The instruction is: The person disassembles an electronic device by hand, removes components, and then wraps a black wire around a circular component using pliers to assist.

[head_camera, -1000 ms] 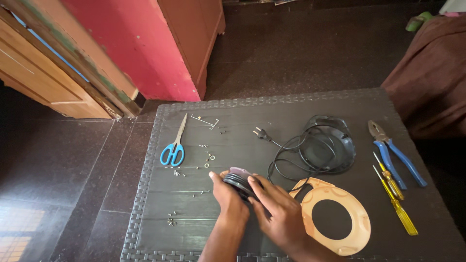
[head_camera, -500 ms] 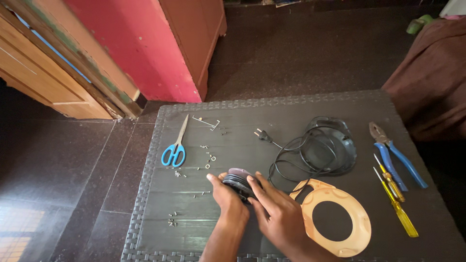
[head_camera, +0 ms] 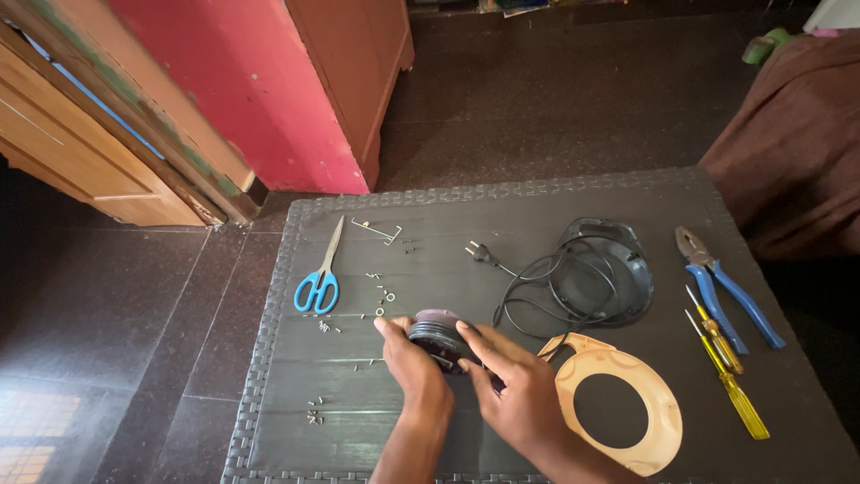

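Gripping 1 round dark part (head_camera: 436, 333) between left hand (head_camera: 408, 363) and right hand (head_camera: 518, 394) on the tabletop (head_camera: 502, 224); turning it likely requires steady pressure.

Change over the last second is slight. The left hand (head_camera: 414, 366) and right hand (head_camera: 515, 394) have both crept a little toward 12 o'clock on the mat, fingers closing tighter around the dark round part (head_camera: 436, 336). The right index finger now reaches further over its rim, toward 11 o'clock.
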